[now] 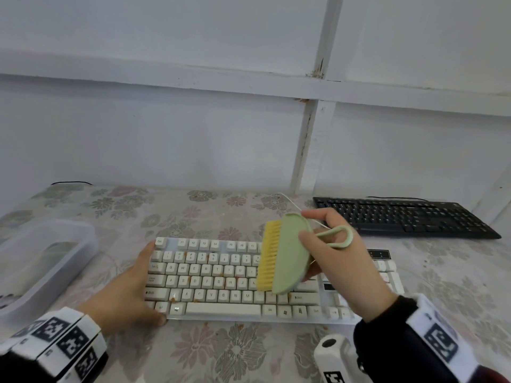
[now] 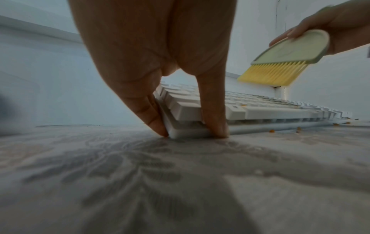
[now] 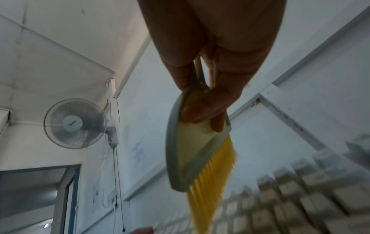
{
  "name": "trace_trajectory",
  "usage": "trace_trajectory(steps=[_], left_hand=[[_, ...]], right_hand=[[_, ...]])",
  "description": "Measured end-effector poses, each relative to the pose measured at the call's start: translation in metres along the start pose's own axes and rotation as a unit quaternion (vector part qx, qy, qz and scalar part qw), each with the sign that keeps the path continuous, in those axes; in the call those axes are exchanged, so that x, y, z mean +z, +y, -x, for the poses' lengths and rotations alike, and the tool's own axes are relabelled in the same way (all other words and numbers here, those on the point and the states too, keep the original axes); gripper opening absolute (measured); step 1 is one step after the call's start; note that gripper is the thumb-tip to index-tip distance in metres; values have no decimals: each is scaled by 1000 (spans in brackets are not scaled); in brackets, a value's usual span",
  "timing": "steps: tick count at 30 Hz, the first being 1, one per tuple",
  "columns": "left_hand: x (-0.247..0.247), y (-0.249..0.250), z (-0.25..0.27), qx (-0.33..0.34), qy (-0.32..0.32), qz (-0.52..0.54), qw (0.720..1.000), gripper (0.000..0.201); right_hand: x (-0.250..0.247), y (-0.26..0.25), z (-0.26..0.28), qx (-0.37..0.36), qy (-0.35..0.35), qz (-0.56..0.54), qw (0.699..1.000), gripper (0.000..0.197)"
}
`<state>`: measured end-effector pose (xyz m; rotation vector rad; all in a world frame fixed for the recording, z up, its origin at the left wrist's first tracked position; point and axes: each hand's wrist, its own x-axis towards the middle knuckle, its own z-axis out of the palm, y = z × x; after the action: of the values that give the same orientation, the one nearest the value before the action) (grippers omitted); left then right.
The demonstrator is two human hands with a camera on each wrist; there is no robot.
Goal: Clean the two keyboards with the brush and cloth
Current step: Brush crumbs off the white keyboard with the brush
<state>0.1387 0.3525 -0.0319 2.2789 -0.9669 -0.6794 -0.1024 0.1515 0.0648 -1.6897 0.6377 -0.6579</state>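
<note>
I see the right hand (image 1: 345, 261) gripping the brush (image 1: 287, 252): thumb and fingers curled around its green body, loop handle sticking out past the knuckles. The yellow bristles (image 2: 270, 74) point down and left, held just above the middle of the white keyboard (image 1: 221, 280); from the left wrist view they're clear of the keys, not touching. The left hand (image 1: 130, 291) is clamped on the keyboard's left end, fingers against the left side, thumb (image 2: 214, 114) against the front edge at the near corner, both tips down on the tabletop (image 1: 235, 352). Orange-brown crumbs (image 1: 219, 280) sit on several keys and on the floral cover in front of the board. The black keyboard (image 1: 401, 217) lies well apart at the far right, near the wall. A clear plastic tub (image 1: 41, 261) sits at the left edge. A wall fan (image 3: 74, 123) shows in the right wrist view. I can't spot the cloth in any view.
</note>
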Motion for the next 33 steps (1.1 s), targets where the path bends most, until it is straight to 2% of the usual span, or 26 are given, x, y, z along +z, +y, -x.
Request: trace_trajectory(steps=[5,15,22,27,33], left_hand=[[0,-1,0,-4,1,-6,1000,136],[1,4,2,11,12,-19,1000,128],[0,-1,1,18,0,-9,1000,134],[-1,-3,-1,15,-2,-19,1000,136],[0,-4,-2,13,-6,-39,999,137]], right_hand=[[11,16,5,14,-32,50,998,19],[3,20,30,49,-105,53,992,22],[-4,3,2,-13,17,13,1000,24],[9,8,-3,9,-6,26,1000,23],[12,20,17,30,-44,74,996,22]])
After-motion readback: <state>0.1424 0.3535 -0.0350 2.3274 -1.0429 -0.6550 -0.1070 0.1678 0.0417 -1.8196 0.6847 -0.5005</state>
